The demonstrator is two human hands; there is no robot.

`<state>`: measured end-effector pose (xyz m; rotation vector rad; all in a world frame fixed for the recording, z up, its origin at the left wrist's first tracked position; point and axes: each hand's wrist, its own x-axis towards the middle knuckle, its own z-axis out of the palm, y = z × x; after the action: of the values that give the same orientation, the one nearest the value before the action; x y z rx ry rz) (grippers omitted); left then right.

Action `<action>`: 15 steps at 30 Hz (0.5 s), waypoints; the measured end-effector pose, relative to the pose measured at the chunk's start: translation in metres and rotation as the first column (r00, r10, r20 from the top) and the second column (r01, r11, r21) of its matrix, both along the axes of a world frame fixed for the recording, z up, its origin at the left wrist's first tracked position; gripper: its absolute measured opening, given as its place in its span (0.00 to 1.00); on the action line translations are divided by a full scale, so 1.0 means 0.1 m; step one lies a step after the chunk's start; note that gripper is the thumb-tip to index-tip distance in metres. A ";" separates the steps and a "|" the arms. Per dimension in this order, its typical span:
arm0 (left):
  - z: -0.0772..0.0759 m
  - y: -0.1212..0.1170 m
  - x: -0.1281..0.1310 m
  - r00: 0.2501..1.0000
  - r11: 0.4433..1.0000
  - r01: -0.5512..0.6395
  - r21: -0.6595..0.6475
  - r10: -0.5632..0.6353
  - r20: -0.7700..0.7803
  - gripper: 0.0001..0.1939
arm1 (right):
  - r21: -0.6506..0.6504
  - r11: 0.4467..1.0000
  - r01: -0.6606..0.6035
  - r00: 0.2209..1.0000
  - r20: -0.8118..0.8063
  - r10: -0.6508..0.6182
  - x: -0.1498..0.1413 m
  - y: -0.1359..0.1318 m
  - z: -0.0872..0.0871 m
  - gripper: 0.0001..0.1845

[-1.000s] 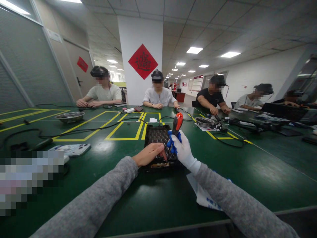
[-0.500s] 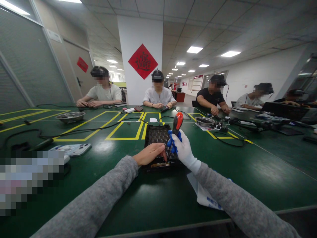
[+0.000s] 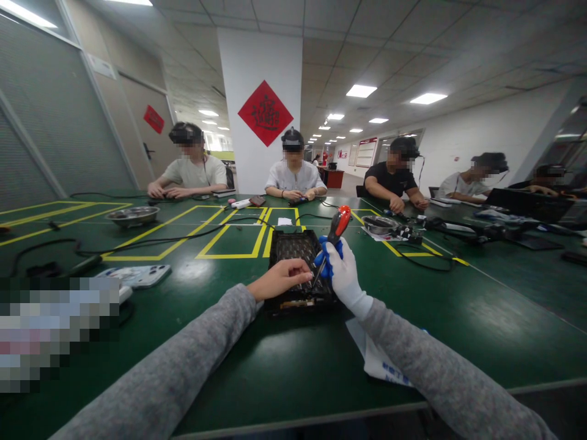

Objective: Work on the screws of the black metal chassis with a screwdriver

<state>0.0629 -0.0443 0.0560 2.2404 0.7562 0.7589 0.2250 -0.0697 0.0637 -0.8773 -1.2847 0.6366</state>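
Note:
My right hand (image 3: 346, 275), in a white glove with blue fingers, grips a screwdriver (image 3: 340, 225) with a red and black handle. The handle points up and leans right, while the shaft slants down to the left. My bare left hand (image 3: 282, 280) hovers over a black case (image 3: 292, 245), its fingertips drawn together beside the shaft's lower end. Whatever those fingers may hold is too small to make out. Lying open on the table, the case has a textured inside and a brownish strip (image 3: 297, 304) along its near edge.
A metal bowl (image 3: 132, 216) stands at the left and another bowl (image 3: 380, 224) at the right. A phone (image 3: 147, 277) lies left of my arm. White plastic (image 3: 383, 363) sits under my right forearm. Cables cross the green table (image 3: 257, 379); several people sit opposite.
My right hand has moved slightly right with the screwdriver, which now leans further right. My left fingers have lifted from the case's near edge and drawn together beside the shaft.

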 end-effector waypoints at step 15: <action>-0.03 0.04 0.01 0.998 0.998 0.057 0.035 -0.056 -0.032 0.13 | -0.154 0.796 -0.585 0.779 -0.380 0.499 0.03 0.21 -0.03 0.20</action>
<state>0.0637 -0.0401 0.0530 2.3009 0.6961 0.7172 0.2277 -0.0491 0.0610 -0.5617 -1.1655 1.3917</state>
